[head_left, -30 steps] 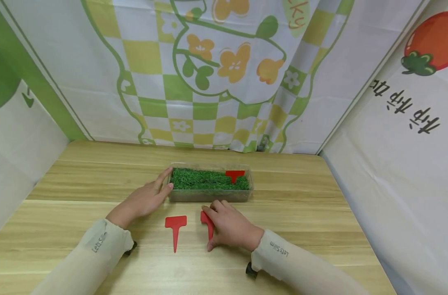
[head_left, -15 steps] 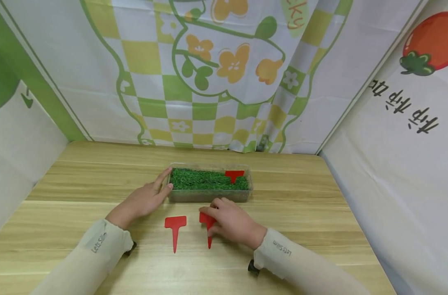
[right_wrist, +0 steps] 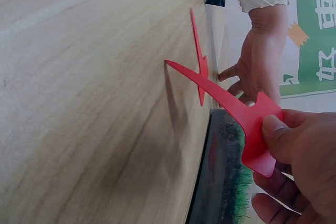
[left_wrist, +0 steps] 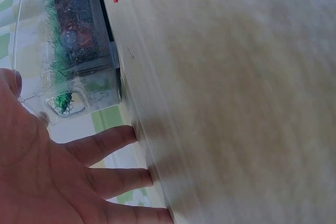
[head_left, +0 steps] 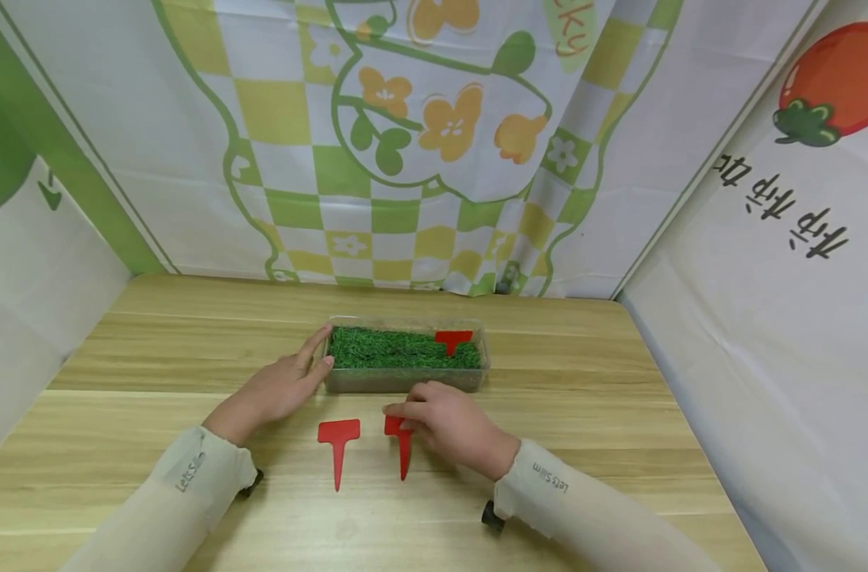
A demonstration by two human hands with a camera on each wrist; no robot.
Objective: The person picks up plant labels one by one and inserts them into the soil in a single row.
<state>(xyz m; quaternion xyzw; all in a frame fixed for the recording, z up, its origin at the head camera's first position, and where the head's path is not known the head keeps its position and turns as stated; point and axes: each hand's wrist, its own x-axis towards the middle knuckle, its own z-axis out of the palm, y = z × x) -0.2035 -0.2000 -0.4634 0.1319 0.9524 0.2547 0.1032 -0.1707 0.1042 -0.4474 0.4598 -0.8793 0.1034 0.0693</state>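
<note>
A clear box (head_left: 405,381) of green grass stands mid-table, a red T-shaped tag (head_left: 453,340) upright at its right end. My left hand (head_left: 279,385) touches the box's left end with thumb and index finger, other fingers spread against the table in the left wrist view. My right hand (head_left: 458,425) pinches the wide head of a second red tag (right_wrist: 257,129) between thumb and fingers; in the right wrist view its head is raised and its pointed tip is at the tabletop. A third red tag (head_left: 339,445) lies flat on the table to the left.
The wooden table (head_left: 584,413) reaches back to a patterned curtain (head_left: 405,214). White printed sheets (head_left: 784,334) hang on both sides.
My right thumb has moved up from the held tag's lower part to its head, uncovering the stem. My left hand and the box have stayed in place.
</note>
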